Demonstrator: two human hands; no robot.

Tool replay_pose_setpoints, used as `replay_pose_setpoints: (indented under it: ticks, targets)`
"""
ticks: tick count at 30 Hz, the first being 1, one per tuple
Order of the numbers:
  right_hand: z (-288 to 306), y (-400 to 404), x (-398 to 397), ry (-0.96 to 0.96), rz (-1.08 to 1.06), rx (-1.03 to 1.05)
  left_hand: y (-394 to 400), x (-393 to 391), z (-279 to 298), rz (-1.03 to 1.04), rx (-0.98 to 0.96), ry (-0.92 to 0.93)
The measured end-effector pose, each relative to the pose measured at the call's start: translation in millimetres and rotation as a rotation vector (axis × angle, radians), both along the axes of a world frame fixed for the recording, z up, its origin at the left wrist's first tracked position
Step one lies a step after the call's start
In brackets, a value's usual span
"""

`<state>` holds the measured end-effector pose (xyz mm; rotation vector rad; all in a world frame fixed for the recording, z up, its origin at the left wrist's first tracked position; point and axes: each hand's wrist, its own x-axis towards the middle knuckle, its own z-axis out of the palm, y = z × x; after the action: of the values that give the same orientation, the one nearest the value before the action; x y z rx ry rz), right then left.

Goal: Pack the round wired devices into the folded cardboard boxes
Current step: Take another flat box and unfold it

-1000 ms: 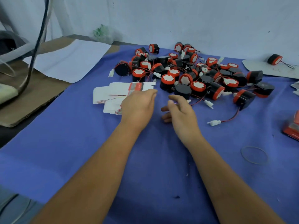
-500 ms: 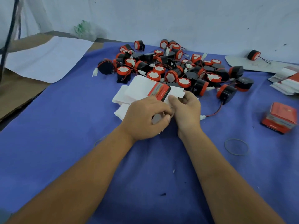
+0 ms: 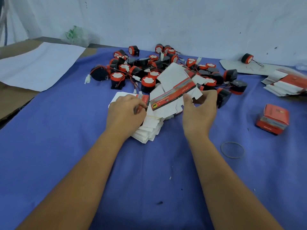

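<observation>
A heap of round black-and-red wired devices (image 3: 147, 82) lies on the blue cloth at the back centre. In front of it sits a stack of flat white-and-red box blanks (image 3: 149, 130). My right hand (image 3: 199, 110) pinches one flat box blank (image 3: 174, 85) and holds it tilted above the stack. On top of the stack, my left hand (image 3: 126, 112) rests with curled fingers gripping the upper blanks. One folded red box (image 3: 272, 119) stands at the right.
A second pile of flat blanks (image 3: 285, 85) lies at the far right edge. A rubber band (image 3: 232, 149) lies on the cloth right of my right forearm. One lone device (image 3: 247, 58) sits on grey card at the back right. White paper (image 3: 38, 63) covers the brown board at left.
My right hand has lifted one flat blank off the stack and raised it toward the device heap. The left hand stays on the stack. The view has moved closer.
</observation>
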<state>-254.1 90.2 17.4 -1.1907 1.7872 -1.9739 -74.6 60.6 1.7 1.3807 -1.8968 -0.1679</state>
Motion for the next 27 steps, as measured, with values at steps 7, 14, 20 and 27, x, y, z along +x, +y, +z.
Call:
replay_pose_setpoints:
  ticks: [7,14,20,27]
  targets:
    - [4.0,-0.7,-24.5,-0.385,0.035,-0.024,3.7,-2.3,3.4,0.116,-0.101,-0.154]
    - [5.2,0.2,-40.5,-0.85,0.093,-0.187,19.1,-39.7,0.9,-0.365,-0.172,-0.501]
    - [7.9,3.0,-54.6,-1.012,0.125,-0.284,-3.9,-9.1,-2.3,-0.029,0.014,-0.524]
    - [-0.3,8.1,-60.0,-0.886,0.208,-0.164,-9.0,26.2,16.7,0.387,-0.124,-0.256]
